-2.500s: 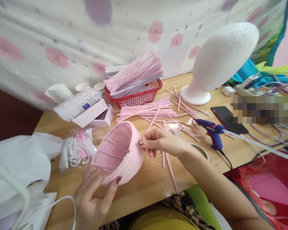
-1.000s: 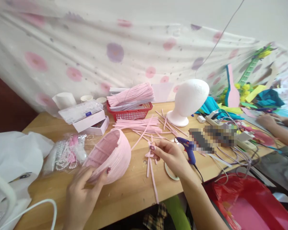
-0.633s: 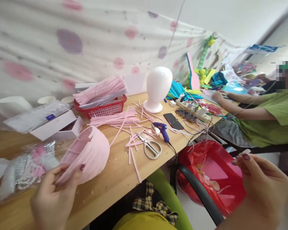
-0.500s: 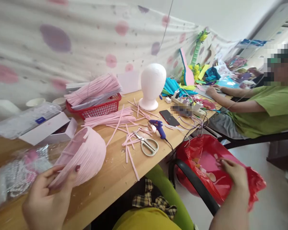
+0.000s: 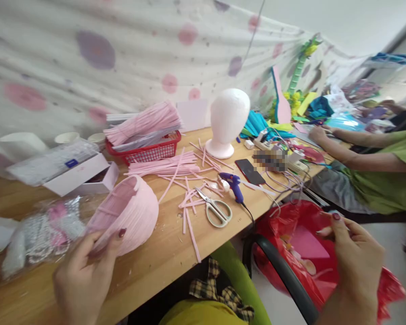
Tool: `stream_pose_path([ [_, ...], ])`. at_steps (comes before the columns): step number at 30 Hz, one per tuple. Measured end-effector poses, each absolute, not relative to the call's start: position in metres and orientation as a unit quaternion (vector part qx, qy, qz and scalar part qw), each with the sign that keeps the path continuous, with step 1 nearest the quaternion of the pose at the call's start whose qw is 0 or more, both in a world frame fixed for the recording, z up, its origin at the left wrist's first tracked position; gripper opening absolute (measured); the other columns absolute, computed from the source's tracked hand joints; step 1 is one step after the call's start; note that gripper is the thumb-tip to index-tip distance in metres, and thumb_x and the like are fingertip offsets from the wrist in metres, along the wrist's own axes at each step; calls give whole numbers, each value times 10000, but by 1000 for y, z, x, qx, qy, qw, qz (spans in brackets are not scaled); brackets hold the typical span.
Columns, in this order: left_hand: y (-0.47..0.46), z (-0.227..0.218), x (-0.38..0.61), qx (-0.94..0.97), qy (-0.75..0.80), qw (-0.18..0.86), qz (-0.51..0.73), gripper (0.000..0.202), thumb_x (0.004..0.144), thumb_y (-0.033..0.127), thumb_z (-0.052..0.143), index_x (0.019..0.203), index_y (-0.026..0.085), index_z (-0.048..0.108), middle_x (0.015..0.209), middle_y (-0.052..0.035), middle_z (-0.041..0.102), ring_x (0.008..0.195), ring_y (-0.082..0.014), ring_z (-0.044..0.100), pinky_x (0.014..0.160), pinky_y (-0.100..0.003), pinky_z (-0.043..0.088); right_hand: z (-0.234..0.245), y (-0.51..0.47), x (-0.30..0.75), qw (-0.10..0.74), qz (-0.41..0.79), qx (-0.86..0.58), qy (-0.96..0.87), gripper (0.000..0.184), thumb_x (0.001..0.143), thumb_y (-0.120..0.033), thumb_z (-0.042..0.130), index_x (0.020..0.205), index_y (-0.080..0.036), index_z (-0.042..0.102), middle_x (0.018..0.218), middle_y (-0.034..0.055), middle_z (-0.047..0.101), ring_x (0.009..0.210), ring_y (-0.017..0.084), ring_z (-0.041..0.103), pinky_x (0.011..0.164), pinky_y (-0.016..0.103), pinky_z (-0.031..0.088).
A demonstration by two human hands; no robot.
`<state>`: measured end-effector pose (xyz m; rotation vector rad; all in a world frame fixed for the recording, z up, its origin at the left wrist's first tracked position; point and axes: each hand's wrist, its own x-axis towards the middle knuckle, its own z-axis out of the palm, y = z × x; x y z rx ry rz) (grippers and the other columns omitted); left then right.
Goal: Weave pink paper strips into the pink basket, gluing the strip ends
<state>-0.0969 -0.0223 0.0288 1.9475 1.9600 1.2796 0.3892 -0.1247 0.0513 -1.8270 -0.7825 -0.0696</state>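
Observation:
My left hand [image 5: 88,266] is closed on the rim of a pink cap-shaped shell [image 5: 138,212], built of rows of thin pink strips and tilted above the table. Its thumb lies outside and its fingers go behind the edge. My right hand [image 5: 355,246] hovers over a red plastic bag [image 5: 277,225] with scraps in it, thumb and fingers pinched together. Whatever may be between them is too small to make out. Between the hands, scissors [image 5: 218,212], a blue glue gun [image 5: 235,186] and loose pink strips [image 5: 192,230] lie on the wooden table [image 5: 149,271].
A white foam head [image 5: 228,119] stands at the back. Left of it is a red basket [image 5: 152,153] of pink strips. A phone [image 5: 249,171], power strips and cords lie on the right, near another person's arm [image 5: 362,155]. A black chair armrest [image 5: 280,275] borders the bag.
My right hand has come up and turned, its thumb now facing me; the small pink piece at its fingertips no longer shows. The view has swung left. My left hand still holds the shell.

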Motion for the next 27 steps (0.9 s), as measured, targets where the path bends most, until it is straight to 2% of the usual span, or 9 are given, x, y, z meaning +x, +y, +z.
stream_pose_path([
  [2, -27, 41, -90, 659, 626, 46, 413, 242, 909, 464, 713, 810, 244, 720, 722, 3, 764, 657, -194, 718, 651, -273, 577, 51, -94, 328, 555, 11, -747, -367, 381, 910, -592, 721, 887, -215, 775, 660, 64, 735, 583, 213, 678, 579, 348, 551],
  [5, -41, 49, -78, 684, 602, 105, 400, 211, 958, 433, 666, 885, 265, 770, 765, 10, 803, 657, -189, 766, 612, -233, 612, 46, -55, 220, 563, 202, -607, -523, 351, 966, -540, 675, 1119, -236, 761, 992, 101, 826, 886, 258, 803, 751, 363, 660],
  [7, -50, 49, -70, 705, 570, 156, 392, 188, 976, 394, 644, 985, 274, 788, 852, -1, 831, 702, -190, 797, 622, -220, 633, 41, -38, 163, 538, 279, -515, -606, 455, 970, -505, 686, 1354, -261, 659, 1333, 123, 757, 1175, 282, 761, 959, 425, 653],
  [10, -62, 52, -65, 742, 512, 195, 386, 145, 974, 284, 646, 1042, 301, 772, 920, 22, 838, 752, -159, 807, 659, -180, 637, 31, -25, 118, 485, 293, -483, -668, 675, 927, -428, 755, 1532, -261, 509, 1534, 153, 618, 1420, 331, 603, 1146, 537, 543],
  [12, -66, 57, -68, 729, 512, 156, 426, 130, 957, 218, 663, 986, 312, 748, 882, 51, 812, 737, -133, 780, 678, -172, 628, 26, -20, 109, 489, 271, -484, -673, 590, 976, -323, 672, 1537, -249, 507, 1527, 161, 619, 1430, 322, 594, 1165, 551, 521],
  [14, -67, 62, -75, 655, 561, 82, 500, 123, 942, 178, 682, 943, 296, 721, 866, 45, 770, 753, -133, 744, 707, -201, 620, 23, -14, 109, 512, 256, -482, -663, 458, 1018, -213, 560, 1473, -253, 579, 1455, 136, 682, 1365, 277, 654, 1129, 492, 560],
  [18, -55, 61, -87, 539, 614, 14, 576, 190, 918, 200, 735, 1098, 255, 705, 1096, -29, 729, 1074, -206, 703, 983, -335, 587, 27, -1, 116, 570, 207, -445, -658, 411, 1010, -82, 537, 1338, -282, 683, 1270, 62, 797, 1164, 199, 772, 990, 332, 641],
  [22, -36, 49, -90, 559, 592, 93, 573, 460, 916, 276, 768, 1356, 275, 632, 1400, -66, 665, 1369, -255, 598, 1201, -420, 464, 38, 14, 133, 585, 129, -389, -700, 510, 958, 8, 554, 1353, -288, 680, 1258, 47, 802, 1180, 194, 766, 1027, 344, 629],
  [27, -24, 47, -78, 560, 548, 254, 568, 462, 995, 469, 674, 1431, 329, 610, 1520, -39, 638, 1445, -249, 567, 1205, -377, 464, 42, 28, 151, 538, 85, -329, -771, 504, 942, 24, 563, 1346, -249, 690, 1242, 76, 800, 1209, 188, 746, 1051, 334, 610],
])
